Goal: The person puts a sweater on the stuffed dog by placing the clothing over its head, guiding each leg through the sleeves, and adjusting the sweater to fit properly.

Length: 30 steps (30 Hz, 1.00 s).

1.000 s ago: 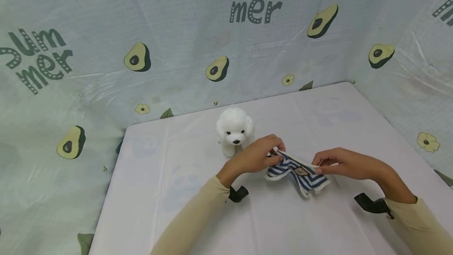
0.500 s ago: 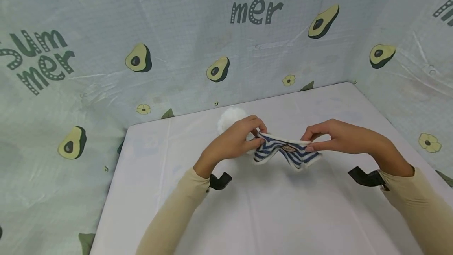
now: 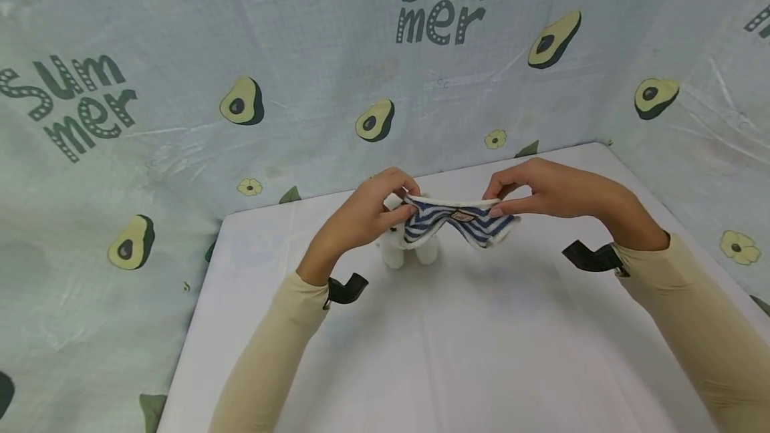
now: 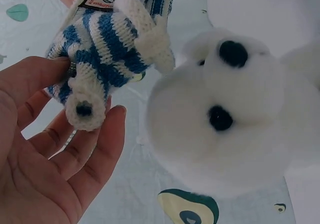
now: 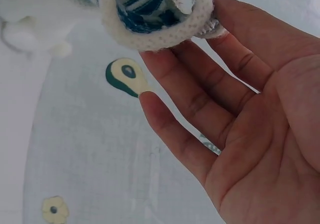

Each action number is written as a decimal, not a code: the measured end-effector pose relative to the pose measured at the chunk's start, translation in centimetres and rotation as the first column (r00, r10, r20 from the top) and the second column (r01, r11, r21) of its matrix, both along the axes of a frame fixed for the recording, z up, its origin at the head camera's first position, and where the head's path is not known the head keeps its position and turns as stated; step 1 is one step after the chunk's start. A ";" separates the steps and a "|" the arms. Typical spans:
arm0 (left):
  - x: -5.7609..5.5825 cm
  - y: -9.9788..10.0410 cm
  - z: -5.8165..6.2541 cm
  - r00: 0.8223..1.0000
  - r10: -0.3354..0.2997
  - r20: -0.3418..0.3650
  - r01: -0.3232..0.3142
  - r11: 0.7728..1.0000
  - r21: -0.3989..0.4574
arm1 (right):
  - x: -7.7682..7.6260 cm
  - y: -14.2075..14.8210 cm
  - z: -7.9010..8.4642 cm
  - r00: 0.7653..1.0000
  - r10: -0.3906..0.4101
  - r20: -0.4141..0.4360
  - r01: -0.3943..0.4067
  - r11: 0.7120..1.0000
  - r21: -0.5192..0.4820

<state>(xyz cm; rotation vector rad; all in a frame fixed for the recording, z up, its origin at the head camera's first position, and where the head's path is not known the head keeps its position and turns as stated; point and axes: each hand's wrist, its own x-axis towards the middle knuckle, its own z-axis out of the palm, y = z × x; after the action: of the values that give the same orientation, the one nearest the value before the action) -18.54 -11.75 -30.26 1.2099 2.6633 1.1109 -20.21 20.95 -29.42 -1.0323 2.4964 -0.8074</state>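
Note:
A small knitted sweater point(image 3: 460, 214) with blue and white stripes and a label hangs stretched between both hands, above the table. Its left end is pinched between thumb and fingers of my left hand point(image 3: 359, 211). My right hand point(image 3: 556, 189) pinches the other end along the white upper edge. Behind the left hand and sweater stands a white plush dog point(image 3: 394, 254), its face mostly hidden in the head view. The left wrist view shows the dog's dark nose and eye, close beside the sweater point(image 4: 112, 41). A white ribbed opening of the sweater point(image 5: 127, 36) fills the right wrist view's top.
The white table point(image 3: 421, 339) meets a pale curtain point(image 3: 325, 72) printed with avocados, flowers and lettering at the back and sides. Black wrist mounts point(image 3: 347, 288) stick out below both sleeves.
Both hands have lifted the sweater and carried it left and farther back, up to the plush dog. The dog's face, visible at first, is now mostly covered; the dog stays about where it was.

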 end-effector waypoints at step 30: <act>-3.0 -6.2 0.0 0.969 0.230 -0.093 -0.228 0.973 0.026 | -5.1 -7.5 1.1 0.989 -0.012 -0.149 0.003 0.998 -0.063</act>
<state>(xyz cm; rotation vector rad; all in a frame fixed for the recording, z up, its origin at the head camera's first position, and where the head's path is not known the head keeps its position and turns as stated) -21.58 -17.94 -30.25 1.0002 2.9336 1.1287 -25.35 13.44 -28.35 -1.1440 2.6155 -0.8445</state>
